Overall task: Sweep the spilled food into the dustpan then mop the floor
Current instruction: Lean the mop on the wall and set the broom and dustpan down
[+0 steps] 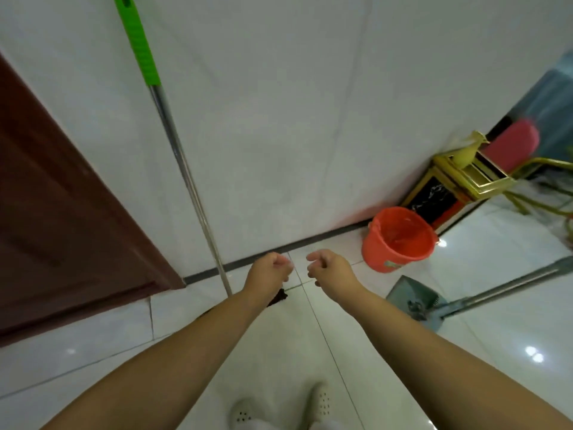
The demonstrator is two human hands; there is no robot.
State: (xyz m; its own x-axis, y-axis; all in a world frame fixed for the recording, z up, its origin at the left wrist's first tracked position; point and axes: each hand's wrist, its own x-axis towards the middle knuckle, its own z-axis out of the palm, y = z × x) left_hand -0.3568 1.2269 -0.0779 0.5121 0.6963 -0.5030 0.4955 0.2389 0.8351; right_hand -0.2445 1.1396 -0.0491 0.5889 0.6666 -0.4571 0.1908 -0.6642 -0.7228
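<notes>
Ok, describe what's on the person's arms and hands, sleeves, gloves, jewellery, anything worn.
Nothing worn shows. Both forearms are bare up to the frame's bottom edge, with no sleeve in view. The left hand and right hand have no gloves, and no rings, watch or bracelet can be seen. The picture is slightly blurred, so small marks cannot be ruled out.

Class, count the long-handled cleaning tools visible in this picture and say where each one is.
2. The mop, with its green grip, leans against the white wall by the door. The dustpan lies on the floor at right, near the orange bucket. Others may be out of view.
</notes>
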